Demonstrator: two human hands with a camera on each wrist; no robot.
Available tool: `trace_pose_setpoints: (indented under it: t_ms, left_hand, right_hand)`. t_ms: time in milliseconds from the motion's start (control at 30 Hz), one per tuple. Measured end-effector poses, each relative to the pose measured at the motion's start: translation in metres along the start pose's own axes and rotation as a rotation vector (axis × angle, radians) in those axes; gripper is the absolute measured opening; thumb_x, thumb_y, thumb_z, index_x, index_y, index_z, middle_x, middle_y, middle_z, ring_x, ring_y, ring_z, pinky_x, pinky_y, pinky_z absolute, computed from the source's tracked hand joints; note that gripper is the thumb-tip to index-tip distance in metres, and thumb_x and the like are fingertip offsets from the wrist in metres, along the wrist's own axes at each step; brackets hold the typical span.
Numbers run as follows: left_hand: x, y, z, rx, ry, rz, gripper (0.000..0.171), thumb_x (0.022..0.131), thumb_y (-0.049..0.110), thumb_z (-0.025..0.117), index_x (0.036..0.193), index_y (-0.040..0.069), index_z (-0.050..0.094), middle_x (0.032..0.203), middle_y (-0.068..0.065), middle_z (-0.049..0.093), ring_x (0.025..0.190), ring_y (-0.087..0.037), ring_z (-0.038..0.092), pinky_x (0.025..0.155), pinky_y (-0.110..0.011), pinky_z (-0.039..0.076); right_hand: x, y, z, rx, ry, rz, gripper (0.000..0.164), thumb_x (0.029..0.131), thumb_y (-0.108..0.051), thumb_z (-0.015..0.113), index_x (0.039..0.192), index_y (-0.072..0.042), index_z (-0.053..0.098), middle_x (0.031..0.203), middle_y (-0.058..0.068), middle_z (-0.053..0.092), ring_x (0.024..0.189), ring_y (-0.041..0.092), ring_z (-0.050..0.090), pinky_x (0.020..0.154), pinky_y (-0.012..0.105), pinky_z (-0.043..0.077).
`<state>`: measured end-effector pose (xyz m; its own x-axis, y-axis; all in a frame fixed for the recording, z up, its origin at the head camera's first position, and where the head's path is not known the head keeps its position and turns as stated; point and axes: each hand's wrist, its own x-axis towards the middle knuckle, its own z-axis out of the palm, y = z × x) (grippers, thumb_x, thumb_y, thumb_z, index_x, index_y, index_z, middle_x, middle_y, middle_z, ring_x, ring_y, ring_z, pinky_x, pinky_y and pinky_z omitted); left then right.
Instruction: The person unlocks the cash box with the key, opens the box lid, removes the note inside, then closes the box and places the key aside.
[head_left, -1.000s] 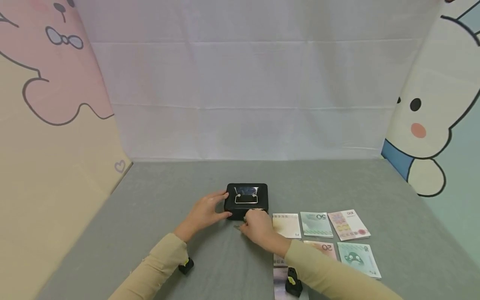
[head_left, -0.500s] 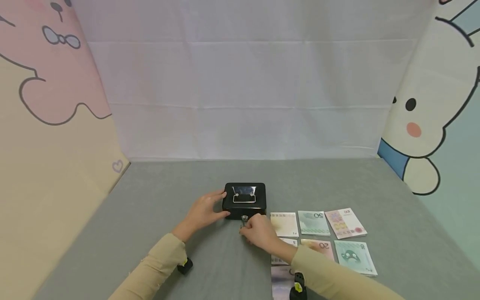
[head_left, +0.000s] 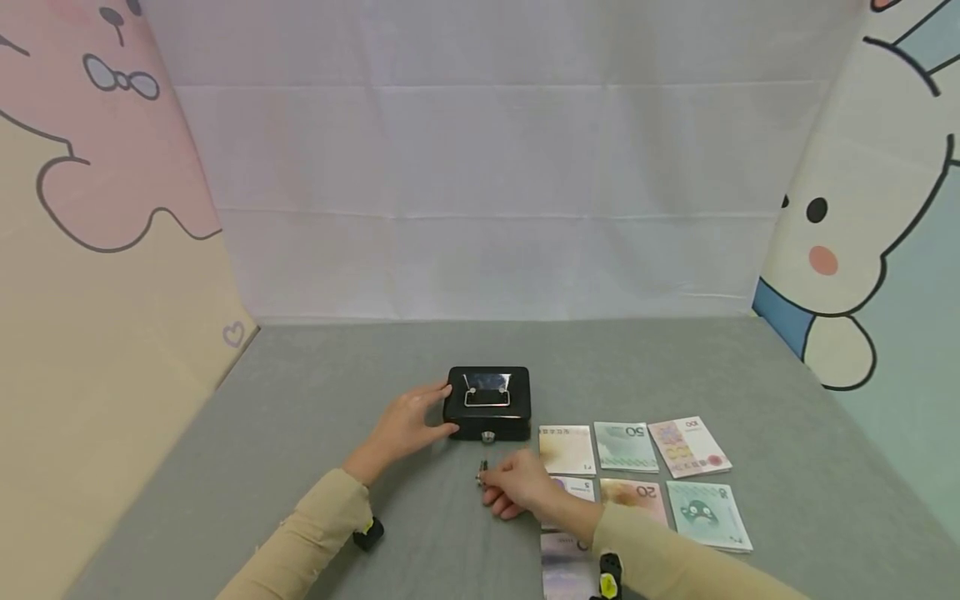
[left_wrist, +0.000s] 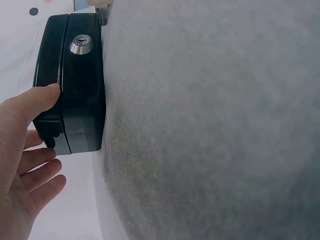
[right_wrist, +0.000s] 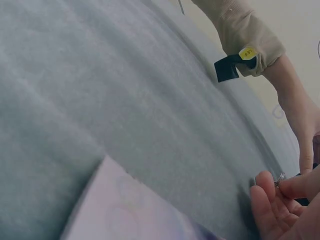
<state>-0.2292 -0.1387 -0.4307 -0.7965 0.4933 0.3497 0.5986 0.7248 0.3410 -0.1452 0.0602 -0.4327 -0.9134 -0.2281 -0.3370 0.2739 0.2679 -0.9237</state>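
Observation:
A black cash box [head_left: 487, 421] stands closed on the grey cloth, a wire handle on its lid. Its round silver lock [left_wrist: 81, 44] shows in the left wrist view with nothing in the keyhole. My left hand [head_left: 405, 429] grips the box's left end, thumb at the front edge and forefinger at the side; the other fingers are off it. In front of the box, apart from it, my right hand [head_left: 525, 486] pinches small silver keys [head_left: 482, 472] between thumb and forefinger. In the right wrist view the keys [right_wrist: 280, 179] are partly hidden by the fingers.
To the right lie several stacks of play banknotes in rows, including a green 50 stack [head_left: 626, 447], a pink 100 stack [head_left: 690, 447] and a purple stack [head_left: 566, 567] partly under the right forearm. A white curtain [head_left: 480, 200] hangs behind the table.
My right hand has drawn back from the lock toward me with the keys, leaving the lock uncovered. The left hand has stayed on the cash box.

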Motion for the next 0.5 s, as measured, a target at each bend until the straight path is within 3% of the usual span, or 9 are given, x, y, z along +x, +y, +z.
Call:
trace_pose_setpoints:
  t_ms: [233,500]
  left_hand:
    - [-0.0004,0.0011,-0.0008,-0.001,-0.001,-0.002,0.059,0.073,0.029,0.075,0.122,0.0,0.057,0.126,-0.015,0.053,0.112,-0.03,0.052,0.09,-0.043,0.044]
    - [-0.0008,0.0018,-0.0017,-0.007,-0.017,-0.018,0.06,0.074,0.03,0.075,0.123,0.001,0.056,0.128,-0.014,0.052,0.113,-0.03,0.052,0.091,-0.043,0.044]
  right_hand:
    - [-0.002,0.0026,0.0013,0.01,-0.037,0.037,0.022,0.085,-0.013,0.06,0.077,0.006,0.068,0.057,-0.001,0.061,0.041,0.002,0.051,0.04,0.018,0.046]
    - [-0.0011,0.0015,-0.0053,-0.084,-0.096,0.04,0.024,0.084,-0.014,0.061,0.072,0.005,0.068,0.053,-0.002,0.06,0.038,0.002,0.051,0.038,0.018,0.045]
